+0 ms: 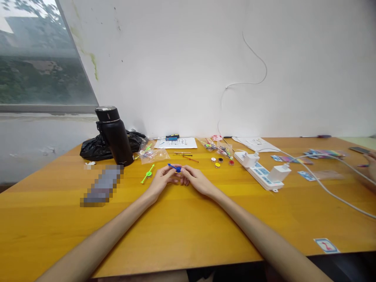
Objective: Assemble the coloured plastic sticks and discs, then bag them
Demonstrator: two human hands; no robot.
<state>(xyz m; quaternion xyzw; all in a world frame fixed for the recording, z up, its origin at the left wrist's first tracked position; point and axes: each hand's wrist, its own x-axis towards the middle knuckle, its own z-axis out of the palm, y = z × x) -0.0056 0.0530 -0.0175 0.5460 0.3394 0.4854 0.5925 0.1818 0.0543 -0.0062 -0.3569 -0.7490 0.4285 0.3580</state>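
Observation:
My left hand (161,180) and my right hand (196,180) meet at the middle of the orange table (176,231), fingers pinched together on a small blue plastic piece with a thin stick (175,168). Both hands rest on the tabletop. A green piece of the same kind (148,174) lies just left of my left hand. Beyond my hands lie thin coloured sticks (185,155) and small round coloured discs (221,161).
A black flask (114,135) stands at the back left before a black bag (95,148). Clear plastic bags (152,153), a paper sheet (176,143), a white power strip (261,170) with chargers and cables. Another person's hand (370,166) at the right edge.

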